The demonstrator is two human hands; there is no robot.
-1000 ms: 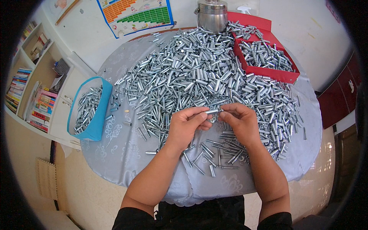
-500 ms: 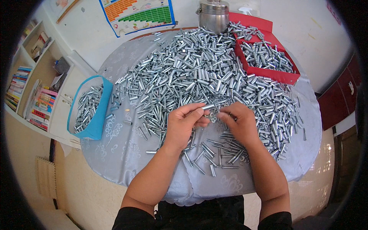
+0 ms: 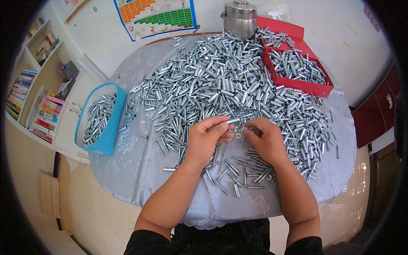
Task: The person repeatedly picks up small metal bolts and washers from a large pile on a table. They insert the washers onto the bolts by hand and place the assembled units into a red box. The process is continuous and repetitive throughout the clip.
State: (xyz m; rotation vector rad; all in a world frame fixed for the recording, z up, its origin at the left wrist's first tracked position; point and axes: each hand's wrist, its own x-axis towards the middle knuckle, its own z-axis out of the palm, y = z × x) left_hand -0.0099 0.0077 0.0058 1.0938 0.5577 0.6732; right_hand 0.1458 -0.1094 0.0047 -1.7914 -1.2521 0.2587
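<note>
My left hand (image 3: 204,139) is closed in a pinch around a shiny metal sleeve (image 3: 233,121), whose end points right toward the other hand. Just across from it, my right hand (image 3: 268,142) has its thumb and fingers bent together; anything between those fingertips is too small or hidden to name. Small nuts or washers (image 3: 238,135) lie in the gap below the hands. Beyond both hands spreads a large heap of metal sleeves and bolts (image 3: 208,85). Closer to me, long thin bolts (image 3: 236,171) lie scattered between my forearms.
A blue fabric bin (image 3: 111,129) of metal parts stands at the table's left. At the back right, a red box (image 3: 297,86) holds more parts beside a steel pot (image 3: 240,21). A silvery cloth (image 3: 140,178) covers the round table; a bookshelf (image 3: 51,76) stands left.
The whole view has shifted slightly. Both hands keep nearly the same pose, the left still on the sleeve, while the right fingers have moved a little.
</note>
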